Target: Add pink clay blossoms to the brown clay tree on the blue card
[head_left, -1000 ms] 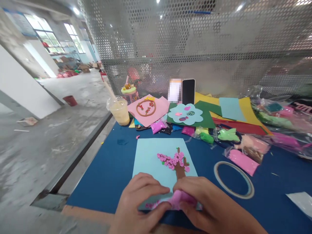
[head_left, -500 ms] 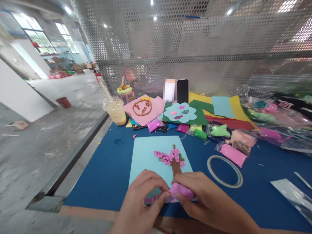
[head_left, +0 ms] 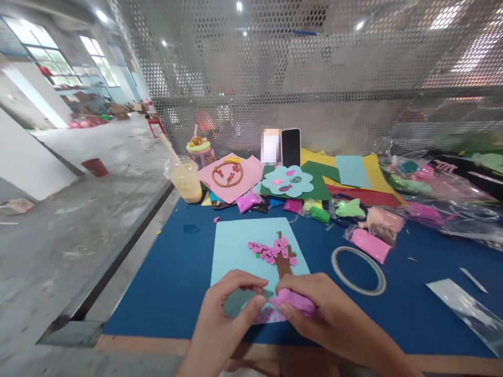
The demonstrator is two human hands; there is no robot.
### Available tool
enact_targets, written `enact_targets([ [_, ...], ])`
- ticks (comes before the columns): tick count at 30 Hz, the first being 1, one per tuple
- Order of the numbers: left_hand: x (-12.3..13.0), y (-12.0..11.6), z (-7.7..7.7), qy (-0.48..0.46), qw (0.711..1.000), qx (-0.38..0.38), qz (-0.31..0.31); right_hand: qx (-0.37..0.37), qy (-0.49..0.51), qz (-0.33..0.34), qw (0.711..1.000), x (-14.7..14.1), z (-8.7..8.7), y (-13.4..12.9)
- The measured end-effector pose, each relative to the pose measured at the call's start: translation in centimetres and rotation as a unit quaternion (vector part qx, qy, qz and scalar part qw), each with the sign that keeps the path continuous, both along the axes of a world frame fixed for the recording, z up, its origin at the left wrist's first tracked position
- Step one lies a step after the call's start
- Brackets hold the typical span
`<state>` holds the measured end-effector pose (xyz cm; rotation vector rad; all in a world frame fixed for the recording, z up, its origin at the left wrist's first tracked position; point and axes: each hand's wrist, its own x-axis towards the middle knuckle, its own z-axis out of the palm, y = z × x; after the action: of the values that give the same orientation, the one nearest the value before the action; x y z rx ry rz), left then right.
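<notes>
A lump of pink modelling clay [head_left: 296,302] sits in my right hand [head_left: 318,309], pressed between thumb and fingers. Just left of the clay is my left hand [head_left: 231,309], its thumb and index finger curved with a gap between their tips; I make out nothing in them. Both hands are over the lower part of a light blue sheet [head_left: 231,246]. On the sheet stands a clay tree with a brown trunk [head_left: 283,266] and pink blossoms [head_left: 269,254]. More pink bits at the sheet's bottom edge are partly hidden by my hands.
A roll of tape [head_left: 358,270] lies right of the sheet. Behind it are bags of coloured clay [head_left: 369,245]. A drink cup [head_left: 186,180] stands at the back left, near the table edge. A phone [head_left: 291,147] leans against the perforated metal panel [head_left: 220,63].
My left fingertips have come away from the end of the pink clay and parted. The right hand keeps its hold on the clay. The view has shifted slightly.
</notes>
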<state>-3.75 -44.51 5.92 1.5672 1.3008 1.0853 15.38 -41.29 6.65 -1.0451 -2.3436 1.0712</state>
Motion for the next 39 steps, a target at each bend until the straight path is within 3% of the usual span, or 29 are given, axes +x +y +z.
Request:
enact_targets([
  [5,0.2,0.0,0.1,0.006,1.0,-0.009,-0.016,-0.014,0.006,-0.003,1.0,-0.1,-0.1,0.1],
  [14,-0.7,-0.1,-0.3,-0.029,0.999,0.017,0.011,-0.012,0.01,-0.015,1.0,0.1,-0.4,-0.1],
  [19,-1.3,0.1,-0.5,-0.045,0.998,-0.001,0.039,-0.033,0.001,-0.084,0.996,1.5,-0.8,0.4],
  [22,-1.2,0.3,-0.3,-0.048,0.998,-0.01,0.045,0.0,-0.023,-0.16,0.987,2.9,-1.3,0.9],
  [28,-0.2,0.6,0.2,-0.06,0.995,-0.026,0.074,0.064,-0.031,-0.249,0.966,5.7,-3.3,1.8],
  [35,0.0,0.4,0.7,-0.087,0.992,-0.047,0.074,0.083,-0.065,-0.313,0.944,7.3,-4.6,2.4],
  [39,0.1,0.6,0.6,-0.09,0.992,-0.039,0.084,0.051,-0.105,-0.319,0.941,8.9,-4.8,2.9],
])
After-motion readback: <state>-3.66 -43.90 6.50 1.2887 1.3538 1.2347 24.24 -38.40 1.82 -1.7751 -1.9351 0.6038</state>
